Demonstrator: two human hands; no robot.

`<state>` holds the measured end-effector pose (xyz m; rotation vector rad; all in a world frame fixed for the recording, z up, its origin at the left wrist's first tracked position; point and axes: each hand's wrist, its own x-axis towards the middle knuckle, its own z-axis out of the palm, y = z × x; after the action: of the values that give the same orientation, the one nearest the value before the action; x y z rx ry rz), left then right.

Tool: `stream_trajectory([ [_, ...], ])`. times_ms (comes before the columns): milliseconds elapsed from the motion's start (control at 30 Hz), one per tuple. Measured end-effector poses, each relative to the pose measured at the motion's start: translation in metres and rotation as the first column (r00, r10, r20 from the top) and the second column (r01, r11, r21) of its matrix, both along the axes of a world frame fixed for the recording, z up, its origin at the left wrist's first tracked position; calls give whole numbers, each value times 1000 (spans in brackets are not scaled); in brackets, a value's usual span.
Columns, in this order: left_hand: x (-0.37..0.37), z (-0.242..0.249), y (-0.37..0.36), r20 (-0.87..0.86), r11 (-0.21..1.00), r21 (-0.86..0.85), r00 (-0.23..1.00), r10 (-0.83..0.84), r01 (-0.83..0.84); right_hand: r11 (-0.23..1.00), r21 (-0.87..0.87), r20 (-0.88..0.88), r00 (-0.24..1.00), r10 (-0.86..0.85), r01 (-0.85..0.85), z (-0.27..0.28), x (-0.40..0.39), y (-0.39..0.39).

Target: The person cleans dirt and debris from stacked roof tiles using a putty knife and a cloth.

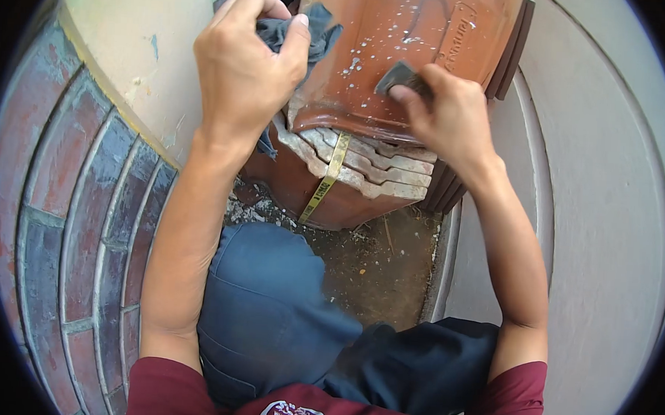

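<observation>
My left hand (246, 70) is closed around a crumpled dark grey cloth (318, 32), held at the left edge of the tile. In my right hand (459, 113) a small flat grey scraper (397, 75) is pinched, its edge at the tile's surface; fingers hide its back part. The top orange-brown roof tile (370, 31) is spattered with white specks and has raised lettering at its right. Beneath it lies a stack of similar tiles (375, 168) with pale, chipped ends, bound by a yellow printed strap (325, 181).
A brick wall (81, 196) and a cream panel (131, 50) close in on the left. To the right stands a pale grey wall (601, 182). Dirt ground (374, 269) with white flakes lies before the stack, close to my bent knee (269, 301). Dark brown slats (510, 52) stand beside the tiles.
</observation>
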<state>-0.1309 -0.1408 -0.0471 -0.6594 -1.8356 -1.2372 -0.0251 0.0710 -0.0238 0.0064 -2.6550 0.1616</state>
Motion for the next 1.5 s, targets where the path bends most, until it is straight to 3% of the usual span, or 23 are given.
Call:
stream_trajectory([
  [67, 0, 8, 7, -195, 997, 75, 981, -10, 25, 973, -223, -55, 996, -65, 52, 11, 9, 11],
  [100, 5, 19, 18, -233, 995, 87, 972, -19, 40, 970, -234, -96, 992, -85, 61, 11, 11, 18],
  [133, -6, 28, 28, -399, 996, 82, 917, -10, 47, 967, -246, -130, 986, -104, 69, 7, 13, 27],
  [200, -32, 54, 56, -550, 996, 76, 831, 82, -48, 964, -262, -212, 972, -103, 45, 5, 14, 41],
  [300, -42, 68, 104, -533, 999, -27, 846, 19, -39, 951, -309, -306, 948, -90, -9, 9, 22, 52],
  [367, -54, 22, 133, -516, 990, -127, 856, -15, -60, 950, -312, -359, 929, -86, -33, 14, 28, 61],
  [433, -11, -11, 131, -541, 952, -306, 817, -199, 29, 939, -344, -373, 919, -125, -12, 19, 34, 70],
  [467, 27, -35, 117, -430, 797, -580, 768, -475, 168, 925, -380, -389, 908, -153, -7, 15, 39, 78],
  [500, 29, -35, 118, -400, 768, -595, 742, -538, 236, 920, -392, -397, 904, -157, -13, 16, 38, 85],
  [600, 14, -27, 111, -412, 706, -686, 707, -575, 175, 906, -420, -441, 885, -147, -59, 13, 39, 97],
  [667, -21, 5, 109, -599, 825, -563, 665, -446, 46, 915, -395, -517, 843, -148, -82, 13, 38, 111],
  [700, -25, 29, 106, -580, 878, -463, 790, -201, -117, 901, -431, -488, 853, -186, -51, 13, 42, 116],
  [733, -53, 43, 113, -653, 955, -288, 745, -141, -73, 883, -468, -453, 863, -223, -17, 16, 45, 116],
  [800, -44, 57, 118, -703, 944, -254, 710, -29, -213, 798, -601, -428, 860, -279, -40, 17, 45, 114],
  [867, -30, 31, 125, -606, 953, -304, 771, -194, 1, 626, -762, -453, 829, -329, -168, 17, 40, 111],
  [900, -25, 13, 126, -602, 901, -400, 692, -398, 171, 475, -855, -411, 832, -373, -210, 13, 36, 115],
  [967, 3, -27, 114, -446, 715, -652, 634, -631, 253, 438, -844, -474, 814, -335, -310, 4, 30, 125],
  [1000, 15, -39, 110, -382, 664, -686, 630, -676, 297, 421, -834, -505, 803, -317, -357, 1, 30, 131],
  [1067, 25, -39, 108, -297, 593, -735, 631, -717, 328, 436, -853, -443, 839, -314, -287, -7, 34, 139],
  [1267, 31, -5, 165, -404, 643, -709, 581, -707, 288, 505, -845, -393, 842, -370, -173, -26, 34, 143],
  [1333, 32, -12, 188, -345, 602, -749, 612, -711, 277, 582, -805, -411, 812, -415, -111, -40, 28, 150],
  [1400, 39, -23, 189, -298, 456, -882, 608, -736, 120, 603, -795, -399, 810, -431, -71, -46, 26, 154],
  [1500, 47, -33, 169, -224, 426, -878, 597, -770, 221, 555, -831, -335, 834, -438, -42, -48, 32, 156],
])
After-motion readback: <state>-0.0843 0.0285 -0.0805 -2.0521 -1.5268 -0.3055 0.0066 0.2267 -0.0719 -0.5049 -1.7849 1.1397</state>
